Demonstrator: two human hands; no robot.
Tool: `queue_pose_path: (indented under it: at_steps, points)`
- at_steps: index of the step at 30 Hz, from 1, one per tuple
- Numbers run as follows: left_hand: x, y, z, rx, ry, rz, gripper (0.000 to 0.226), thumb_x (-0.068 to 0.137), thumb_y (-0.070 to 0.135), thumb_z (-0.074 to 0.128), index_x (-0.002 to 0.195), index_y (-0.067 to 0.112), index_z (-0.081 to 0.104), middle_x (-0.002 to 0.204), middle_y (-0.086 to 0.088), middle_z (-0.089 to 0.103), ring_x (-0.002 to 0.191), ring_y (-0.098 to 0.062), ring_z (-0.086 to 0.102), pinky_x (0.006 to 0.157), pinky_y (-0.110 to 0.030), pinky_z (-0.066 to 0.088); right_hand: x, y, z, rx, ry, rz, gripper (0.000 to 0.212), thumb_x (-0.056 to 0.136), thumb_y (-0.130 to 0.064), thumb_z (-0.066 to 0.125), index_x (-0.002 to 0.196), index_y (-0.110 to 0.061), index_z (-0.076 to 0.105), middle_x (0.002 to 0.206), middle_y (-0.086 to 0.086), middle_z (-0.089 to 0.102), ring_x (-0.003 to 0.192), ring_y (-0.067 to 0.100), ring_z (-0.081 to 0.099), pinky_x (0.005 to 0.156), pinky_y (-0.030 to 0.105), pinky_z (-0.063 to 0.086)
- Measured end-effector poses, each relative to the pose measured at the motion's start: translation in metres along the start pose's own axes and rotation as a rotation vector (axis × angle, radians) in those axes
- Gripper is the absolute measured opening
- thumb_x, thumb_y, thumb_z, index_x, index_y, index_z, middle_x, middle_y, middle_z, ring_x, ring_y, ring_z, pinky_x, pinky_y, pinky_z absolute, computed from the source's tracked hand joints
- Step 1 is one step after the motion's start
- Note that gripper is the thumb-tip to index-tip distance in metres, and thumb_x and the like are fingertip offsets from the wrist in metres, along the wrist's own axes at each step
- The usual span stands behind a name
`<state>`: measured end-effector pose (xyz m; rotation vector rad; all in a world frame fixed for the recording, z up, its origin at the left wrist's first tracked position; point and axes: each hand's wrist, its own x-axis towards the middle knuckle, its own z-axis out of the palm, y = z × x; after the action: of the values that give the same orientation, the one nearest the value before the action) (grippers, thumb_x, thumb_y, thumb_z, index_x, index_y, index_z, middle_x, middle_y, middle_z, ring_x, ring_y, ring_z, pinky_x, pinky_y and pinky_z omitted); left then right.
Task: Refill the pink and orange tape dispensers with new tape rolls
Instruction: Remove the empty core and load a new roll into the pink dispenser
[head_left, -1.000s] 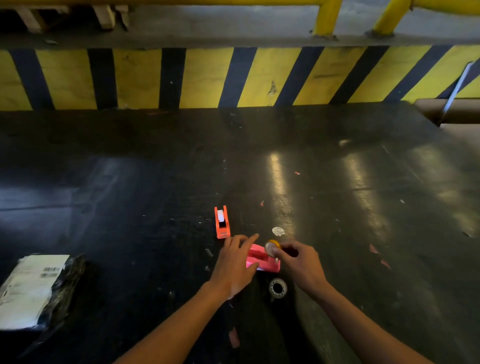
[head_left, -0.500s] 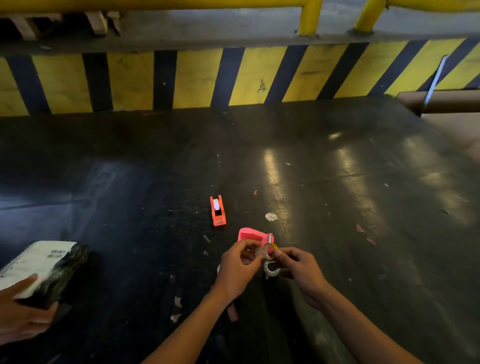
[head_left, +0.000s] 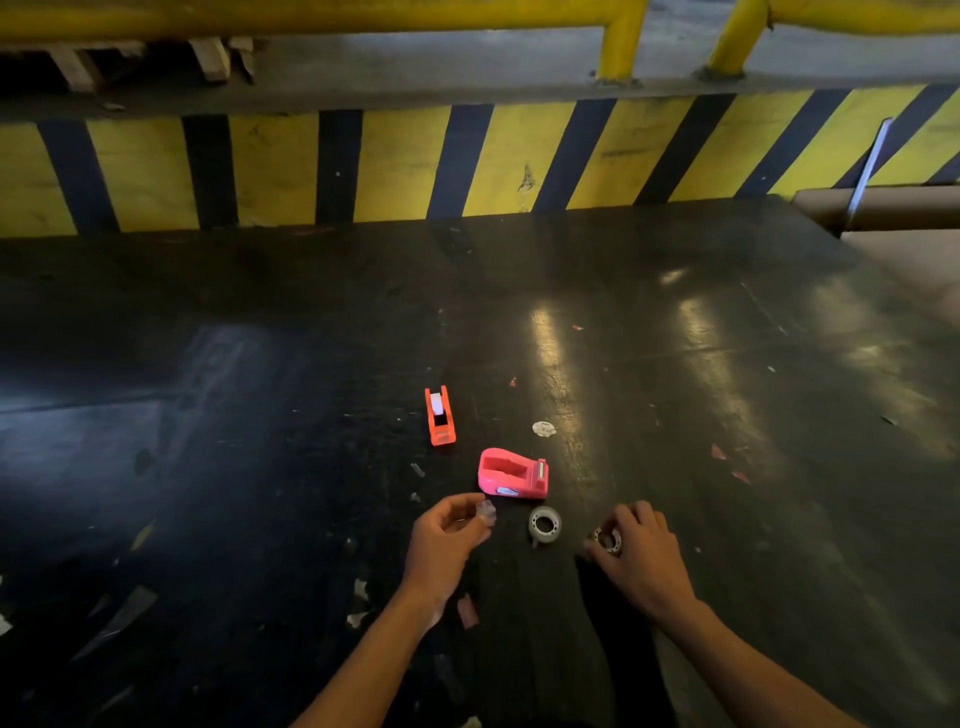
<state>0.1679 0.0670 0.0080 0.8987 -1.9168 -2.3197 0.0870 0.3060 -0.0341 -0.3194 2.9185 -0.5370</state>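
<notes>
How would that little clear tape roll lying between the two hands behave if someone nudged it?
The tape roll seems to lie flat on the dark table, so it would probably slide, not roll. It looks small and hollow, so likely very light. A loose tail appears to hang from its near edge, which might stick and drag.

The scene is dim overall, with the dark glossy tabletop (head_left: 260, 467) swallowing most detail. Overhead light throws long pale streaks of glare across its right half, and the left and lower corners sink into near black. The striped yellow barrier (head_left: 405, 161) is the brightest area and bows with wide-angle distortion. The pink tape dispenser (head_left: 511, 474) looks oversaturated, and fine detail is soft and noisy.
</notes>
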Motion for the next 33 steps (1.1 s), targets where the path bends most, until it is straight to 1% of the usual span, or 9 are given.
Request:
queue_pose_path:
  at_steps: [3, 10, 13, 15, 17, 19, 22, 28, 33]
  points:
    - [0.000, 0.002, -0.002, 0.045, 0.009, 0.019, 0.020, 0.089, 0.010, 0.074, 0.106, 0.023, 0.072, 0.107, -0.001, 0.076, 0.103, -0.013, 0.072, 0.083, -0.022, 0.056, 0.008, -0.021, -0.005, 0.158, 0.061, -0.017, 0.034, 0.086, -0.044, 0.067, 0.105, -0.017, 0.060, 0.108, 0.005, 0.055, 0.104, 0.026, 0.056, 0.088, 0.037, 0.048]
    - [0.006, 0.011, 0.001, 0.131, 0.009, 0.076, 0.022, 0.090, 0.017, 0.074, 0.111, 0.024, 0.072, 0.107, 0.003, 0.077, 0.101, -0.010, 0.073, 0.091, -0.029, 0.058, 0.024, -0.073, 0.017, 0.185, -0.260, 0.076, 0.060, 0.084, -0.051, 0.066, 0.132, -0.021, 0.047, 0.132, 0.010, 0.047, 0.121, 0.029, 0.052, 0.099, 0.039, 0.047]
    - [0.004, 0.015, 0.002, 0.166, 0.021, 0.093, 0.024, 0.091, 0.018, 0.073, 0.114, 0.023, 0.070, 0.111, 0.004, 0.076, 0.102, -0.007, 0.071, 0.089, -0.026, 0.057, 0.026, -0.077, 0.024, 0.171, -0.271, 0.018, 0.055, 0.088, -0.036, 0.067, 0.136, -0.021, 0.045, 0.130, 0.009, 0.048, 0.118, 0.027, 0.053, 0.100, 0.038, 0.048]
    - [0.003, 0.016, 0.001, 0.177, 0.033, 0.102, 0.022, 0.091, 0.018, 0.073, 0.112, 0.025, 0.070, 0.111, 0.006, 0.075, 0.103, -0.006, 0.070, 0.085, -0.022, 0.055, 0.028, -0.077, 0.023, 0.212, -0.274, -0.005, 0.044, 0.090, -0.030, 0.065, 0.131, -0.021, 0.052, 0.124, 0.007, 0.053, 0.112, 0.023, 0.057, 0.092, 0.032, 0.048]
    - [0.002, 0.018, 0.000, 0.182, 0.045, 0.110, 0.021, 0.091, 0.015, 0.072, 0.108, 0.028, 0.069, 0.108, 0.008, 0.074, 0.101, -0.003, 0.069, 0.076, -0.016, 0.053, 0.029, -0.078, 0.018, 0.460, -0.311, 0.032, 0.033, 0.092, -0.029, 0.063, 0.124, -0.020, 0.060, 0.116, 0.005, 0.062, 0.105, 0.020, 0.062, 0.084, 0.027, 0.047]
    - [0.001, 0.018, -0.001, 0.197, 0.053, 0.115, 0.021, 0.092, 0.013, 0.071, 0.106, 0.029, 0.069, 0.107, 0.010, 0.074, 0.098, -0.002, 0.069, 0.069, -0.013, 0.053, 0.026, -0.084, 0.008, 0.891, -0.403, 0.138, 0.029, 0.093, -0.025, 0.063, 0.121, -0.016, 0.064, 0.111, 0.009, 0.067, 0.096, 0.020, 0.065, 0.081, 0.031, 0.051]
    - [0.001, 0.019, 0.000, 0.217, 0.046, 0.135, 0.022, 0.092, 0.013, 0.071, 0.109, 0.027, 0.071, 0.108, 0.007, 0.075, 0.098, -0.002, 0.071, 0.070, -0.015, 0.055, 0.021, -0.091, -0.011, 1.272, -0.478, 0.215, 0.029, 0.095, -0.020, 0.062, 0.123, -0.016, 0.065, 0.107, 0.019, 0.069, 0.090, 0.028, 0.064, 0.082, 0.039, 0.051]
    - [-0.001, 0.027, 0.009, 0.382, 0.016, 0.265, 0.028, 0.091, 0.010, 0.071, 0.109, 0.032, 0.067, 0.103, 0.012, 0.072, 0.093, 0.005, 0.068, 0.072, -0.007, 0.053, 0.014, -0.101, -0.028, 1.403, -0.524, 0.130, 0.027, 0.097, -0.015, 0.057, 0.121, -0.019, 0.069, 0.117, 0.020, 0.069, 0.094, 0.027, 0.062, 0.085, 0.039, 0.051]
    - [-0.001, 0.030, 0.010, 0.591, 0.049, 0.381, 0.030, 0.090, 0.015, 0.073, 0.120, 0.019, 0.070, 0.106, 0.008, 0.071, 0.090, 0.002, 0.067, 0.072, -0.003, 0.051, 0.014, -0.103, -0.026, 1.367, -0.490, 0.103, 0.030, 0.097, -0.015, 0.057, 0.125, -0.019, 0.066, 0.117, 0.016, 0.070, 0.098, 0.027, 0.065, 0.087, 0.038, 0.054]
